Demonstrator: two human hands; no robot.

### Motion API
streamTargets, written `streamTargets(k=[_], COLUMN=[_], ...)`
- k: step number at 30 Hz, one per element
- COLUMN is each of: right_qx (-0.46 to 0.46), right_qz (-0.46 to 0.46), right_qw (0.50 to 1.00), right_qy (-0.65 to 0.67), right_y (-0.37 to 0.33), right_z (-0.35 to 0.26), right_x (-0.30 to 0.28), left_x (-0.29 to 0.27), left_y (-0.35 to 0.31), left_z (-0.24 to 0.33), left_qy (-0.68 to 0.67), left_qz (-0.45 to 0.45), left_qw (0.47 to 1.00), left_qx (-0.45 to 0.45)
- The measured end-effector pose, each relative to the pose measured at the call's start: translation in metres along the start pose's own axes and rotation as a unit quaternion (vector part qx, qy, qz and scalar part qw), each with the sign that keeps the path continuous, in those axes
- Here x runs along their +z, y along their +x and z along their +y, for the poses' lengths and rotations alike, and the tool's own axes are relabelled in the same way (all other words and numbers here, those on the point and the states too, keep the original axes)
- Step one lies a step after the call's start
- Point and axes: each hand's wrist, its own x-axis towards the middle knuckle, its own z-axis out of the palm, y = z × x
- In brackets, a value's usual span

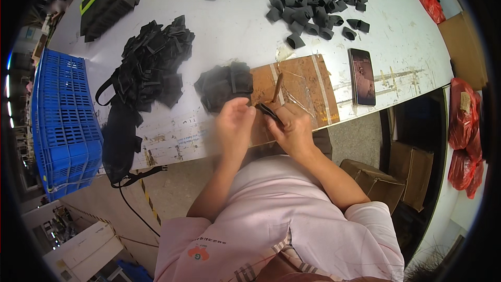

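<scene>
My right hand (pixel 296 129) is closed on a small black fabric piece (pixel 270 114), which looks like a folded loop, held over the near edge of the table. Close beside it, my left hand (pixel 235 124) is smeared by motion, so its grip does not show clearly. Behind the hands a thin brown stick (pixel 278 86) rises from a taped brown cardboard sheet (pixel 321 86). A small stack of black fabric pouches with straps (pixel 223 86) sits just beyond my left hand, next to the cardboard.
Many black fabric loops (pixel 308 2) lie heaped at the back. At left are a pile of black strapped pouches (pixel 156 62), a dark stack with a yellow-green stripe (pixel 112 5) and a blue plastic crate (pixel 68 120). A phone (pixel 362 77) and red bags (pixel 463 120) are at right.
</scene>
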Motion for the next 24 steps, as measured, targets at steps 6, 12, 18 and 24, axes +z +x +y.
streamTargets(k=[6, 12, 18, 24], right_qx=[-0.11, -0.082, -0.077, -0.138], right_qz=[0.013, -0.02, 0.017, 0.042], right_qw=[0.987, 0.992, 0.994, 0.99], right_qy=[-0.12, -0.097, 0.078, -0.007], right_y=[-0.002, -0.001, 0.005, 0.012], right_z=[-0.006, -0.011, -0.011, -0.014], right_x=[-0.008, -0.017, -0.023, -0.018], left_x=[-0.004, -0.004, -0.001, 0.003], left_y=[-0.002, -0.001, -0.01, -0.011], left_z=[0.025, 0.02, 0.027, 0.016], left_qy=[-0.108, -0.1, 0.02, 0.146], left_qz=[-0.087, -0.112, -0.174, -0.113], left_qw=[0.974, 0.973, 0.984, 0.973], left_qx=[-0.177, -0.174, 0.009, 0.141])
